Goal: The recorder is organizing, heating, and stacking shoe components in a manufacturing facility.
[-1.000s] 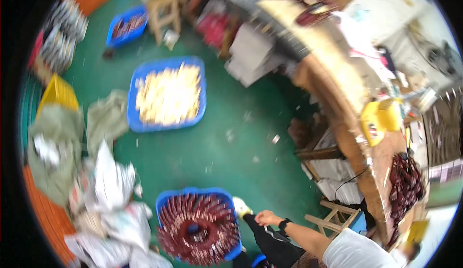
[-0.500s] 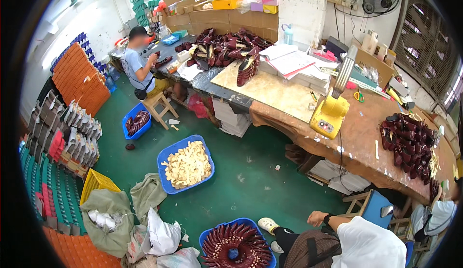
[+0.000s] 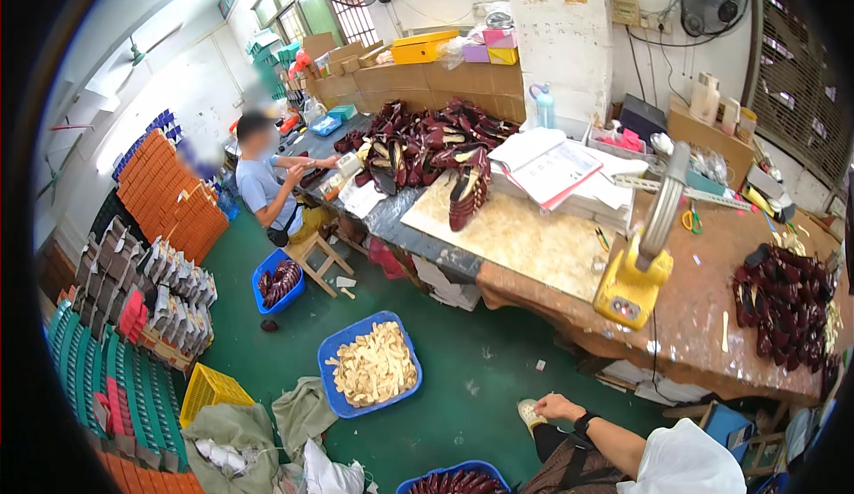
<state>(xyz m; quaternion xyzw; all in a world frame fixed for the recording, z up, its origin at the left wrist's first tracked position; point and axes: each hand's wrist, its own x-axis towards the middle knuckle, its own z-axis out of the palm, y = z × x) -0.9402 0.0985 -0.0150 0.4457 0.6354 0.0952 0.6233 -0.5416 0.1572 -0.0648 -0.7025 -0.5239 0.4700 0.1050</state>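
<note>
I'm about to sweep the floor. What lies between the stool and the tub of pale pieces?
In the head view, a white scrap and a pale strip lie on the green floor between the stool and the tub.

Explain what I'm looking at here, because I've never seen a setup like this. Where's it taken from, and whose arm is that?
There's no robot here. The picture comes from a wide fisheye camera on a person's head, looking down, so straight edges bend near the rim. The arm at lower right appears to be the wearer's own: the right hand is bare and loosely curled, with nothing in it that I can make out. The left hand is out of view. On the long table lie heaps of dark red shoes, scissors and a yellow-based device. On the floor, a blue tub holds pale, flat pieces. Farther off, a co-worker sits at the table.
</note>
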